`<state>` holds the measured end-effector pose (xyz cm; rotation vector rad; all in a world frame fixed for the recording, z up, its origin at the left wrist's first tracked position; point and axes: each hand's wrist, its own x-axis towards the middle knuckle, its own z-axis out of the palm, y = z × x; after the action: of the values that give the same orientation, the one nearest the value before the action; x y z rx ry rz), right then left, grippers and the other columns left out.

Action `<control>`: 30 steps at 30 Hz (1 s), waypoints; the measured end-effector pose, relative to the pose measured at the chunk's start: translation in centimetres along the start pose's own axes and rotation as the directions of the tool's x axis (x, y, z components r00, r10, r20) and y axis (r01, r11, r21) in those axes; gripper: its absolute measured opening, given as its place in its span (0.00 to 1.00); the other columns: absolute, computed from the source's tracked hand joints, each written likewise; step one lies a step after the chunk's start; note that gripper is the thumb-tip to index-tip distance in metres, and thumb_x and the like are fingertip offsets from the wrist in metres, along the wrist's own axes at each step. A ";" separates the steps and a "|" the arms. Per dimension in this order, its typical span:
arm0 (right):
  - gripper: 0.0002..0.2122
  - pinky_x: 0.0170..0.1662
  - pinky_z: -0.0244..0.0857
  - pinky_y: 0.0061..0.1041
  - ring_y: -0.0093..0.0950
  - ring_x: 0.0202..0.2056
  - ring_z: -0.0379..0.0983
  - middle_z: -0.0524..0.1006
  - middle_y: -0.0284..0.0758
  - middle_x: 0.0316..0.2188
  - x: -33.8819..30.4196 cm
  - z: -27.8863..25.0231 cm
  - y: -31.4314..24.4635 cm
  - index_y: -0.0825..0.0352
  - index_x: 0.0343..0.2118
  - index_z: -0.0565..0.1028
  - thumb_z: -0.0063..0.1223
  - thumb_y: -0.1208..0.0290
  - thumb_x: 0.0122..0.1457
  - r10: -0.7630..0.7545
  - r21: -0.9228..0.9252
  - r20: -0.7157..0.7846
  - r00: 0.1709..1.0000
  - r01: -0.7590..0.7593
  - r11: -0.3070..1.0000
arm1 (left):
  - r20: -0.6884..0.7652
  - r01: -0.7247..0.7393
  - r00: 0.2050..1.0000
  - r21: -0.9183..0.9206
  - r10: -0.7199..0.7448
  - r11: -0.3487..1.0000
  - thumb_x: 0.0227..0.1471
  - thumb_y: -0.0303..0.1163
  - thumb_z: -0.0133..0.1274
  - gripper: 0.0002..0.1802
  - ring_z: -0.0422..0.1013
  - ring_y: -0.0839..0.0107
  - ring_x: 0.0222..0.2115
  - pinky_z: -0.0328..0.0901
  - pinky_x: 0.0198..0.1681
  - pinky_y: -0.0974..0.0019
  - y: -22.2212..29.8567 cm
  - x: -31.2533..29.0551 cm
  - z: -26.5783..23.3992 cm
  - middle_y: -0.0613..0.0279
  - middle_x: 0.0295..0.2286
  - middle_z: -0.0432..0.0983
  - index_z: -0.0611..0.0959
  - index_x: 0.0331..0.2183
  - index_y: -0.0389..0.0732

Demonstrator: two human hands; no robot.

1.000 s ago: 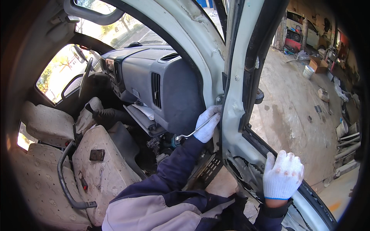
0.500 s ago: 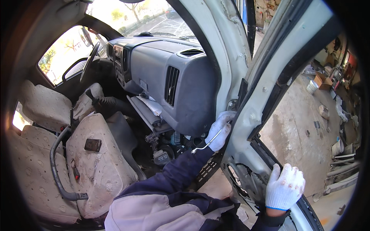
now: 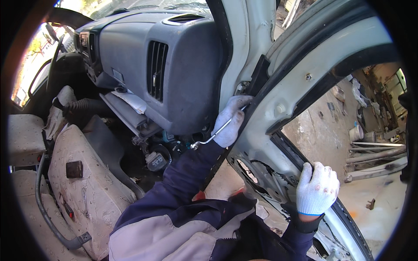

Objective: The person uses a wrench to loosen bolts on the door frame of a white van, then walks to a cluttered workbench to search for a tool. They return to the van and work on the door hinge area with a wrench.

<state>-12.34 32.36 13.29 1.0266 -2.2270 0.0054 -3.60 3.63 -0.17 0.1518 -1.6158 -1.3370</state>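
Observation:
A white knit glove covers my left hand (image 3: 228, 122), which is closed round a slim silver wrench (image 3: 216, 134). The wrench's bent end points back over my sleeve; its other end reaches the gap between the cab pillar and the open door, where its tip is hidden. Just above this hand sits a door hinge (image 3: 242, 88). My right hand (image 3: 318, 188), gloved too, is curled over the lower window edge of the pale door (image 3: 257, 126). Its thumb lies along that edge.
Left of my arm are the grey dashboard (image 3: 191, 82), an open glove box lid (image 3: 124, 115) and the patterned seat (image 3: 93, 182). A dark wallet-like item (image 3: 74, 169) and a red-and-black tool (image 3: 68, 210) lie on the seat. Pipes (image 3: 376, 156) lie on the floor beyond the door.
The view has tipped down and turned right, so the cab sits farther left in it. My left hand still holds the wrench by the hinge, and my right hand stays on the door.

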 end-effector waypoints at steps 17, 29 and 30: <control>0.05 0.42 0.70 0.41 0.42 0.36 0.77 0.78 0.38 0.31 0.4 1.5 -0.6 0.61 0.33 0.81 0.59 0.68 0.65 -0.014 -0.097 0.026 1.000 0.017 0.995 | 0.160 -0.271 0.954 0.090 0.255 0.958 0.48 0.09 0.55 0.29 0.71 0.51 0.61 0.68 0.67 0.52 0.5 0.6 -3.3 0.50 0.56 0.79 0.81 0.53 0.36; 0.06 0.40 0.69 0.40 0.43 0.35 0.76 0.76 0.39 0.29 0.5 1.5 -1.0 0.62 0.31 0.78 0.53 0.69 0.66 -0.035 -0.184 0.072 0.997 0.048 0.982 | 0.095 -0.126 0.988 0.005 0.125 0.992 0.46 0.12 0.61 0.29 0.74 0.55 0.58 0.70 0.65 0.55 -2.4 -1.0 -1.7 0.55 0.55 0.81 0.83 0.52 0.38; 0.06 0.40 0.69 0.40 0.43 0.35 0.76 0.76 0.39 0.29 0.5 1.5 -1.1 0.61 0.31 0.78 0.53 0.69 0.66 -0.038 -0.183 0.065 0.997 0.050 0.982 | 0.107 -0.044 0.994 0.068 0.036 0.997 0.46 0.13 0.61 0.29 0.74 0.55 0.59 0.70 0.65 0.54 -2.5 -1.4 -1.4 0.55 0.55 0.81 0.83 0.52 0.39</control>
<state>-12.71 30.88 12.12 0.9851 -2.2110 -0.2508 -2.99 2.61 -3.19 0.0919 -1.7467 -1.2764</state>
